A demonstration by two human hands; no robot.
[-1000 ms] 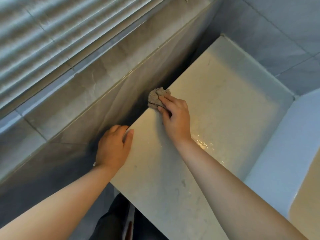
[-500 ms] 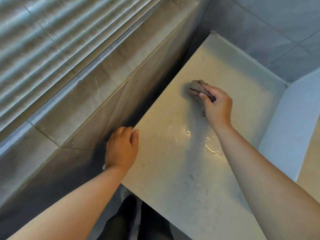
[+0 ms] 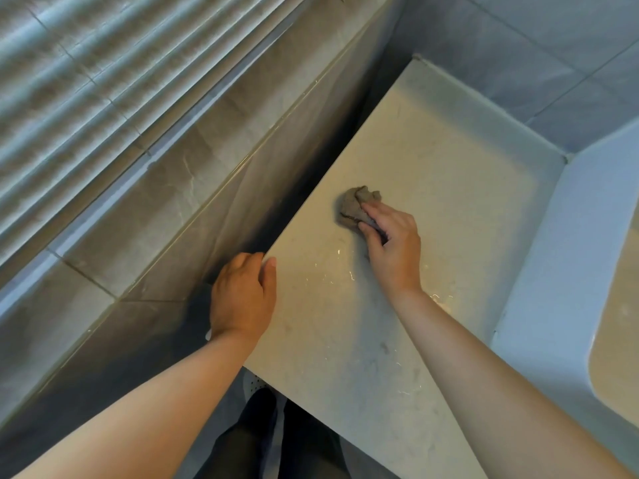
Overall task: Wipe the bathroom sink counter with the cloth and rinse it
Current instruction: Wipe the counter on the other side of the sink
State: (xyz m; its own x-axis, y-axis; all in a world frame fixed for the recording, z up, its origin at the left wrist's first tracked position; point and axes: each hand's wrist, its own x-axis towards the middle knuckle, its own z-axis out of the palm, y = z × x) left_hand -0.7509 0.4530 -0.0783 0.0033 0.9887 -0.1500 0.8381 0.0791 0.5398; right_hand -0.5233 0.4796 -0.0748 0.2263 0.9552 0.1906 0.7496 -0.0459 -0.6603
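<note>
Pressing down on a crumpled grey-brown cloth (image 3: 354, 207), the right hand (image 3: 392, 243) lies palm-down on the pale, faintly veined stone counter (image 3: 432, 160), its fingers (image 3: 375, 216) close together over the near part of the wad and pinning it against the surface. The cloth bunches out ahead of the fingertips, toward the counter's left edge but clear of it, roughly midway along the slab. Small wet streaks and droplets (image 3: 340, 267) glint on the stone just behind the hand and beside the wrist.

The left hand (image 3: 242, 295) grips the counter's left edge, the thumb lying on top of the slab and the fingers curled over the side out of view; it holds nothing else. The two hands are near each other but apart.

Along the left side runs a grey tiled wall (image 3: 166, 202) with a ribbed grey blind (image 3: 69, 63) above it. The far end of the counter meets a blue-grey tiled wall (image 3: 553, 46). On the right, the white rim of the sink basin (image 3: 539, 305) borders the slab. Below the counter's near edge, dark trousers (image 3: 262, 440) show.
</note>
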